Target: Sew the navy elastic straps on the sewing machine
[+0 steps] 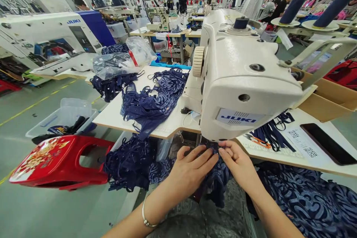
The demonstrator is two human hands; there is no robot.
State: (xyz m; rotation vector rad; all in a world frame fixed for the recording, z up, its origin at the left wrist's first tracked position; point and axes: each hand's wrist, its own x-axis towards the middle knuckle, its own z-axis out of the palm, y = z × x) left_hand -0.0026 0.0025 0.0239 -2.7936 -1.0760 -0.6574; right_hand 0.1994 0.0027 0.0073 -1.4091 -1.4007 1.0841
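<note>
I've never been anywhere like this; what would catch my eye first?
Probably the bulky cream-white JUKI sewing machine, right of centre, with the person's bare left hand and bare right hand at dark blue patterned fabric below its front. Next, perhaps, the glossy red plastic stool at lower left, and the navy heap of strappy garments on the white tabletop.

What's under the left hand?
Dark blue patterned fabric shows past the fingertips of the left hand and hangs lower down. Whatever lies directly beneath the palm and fingers is covered.
</note>
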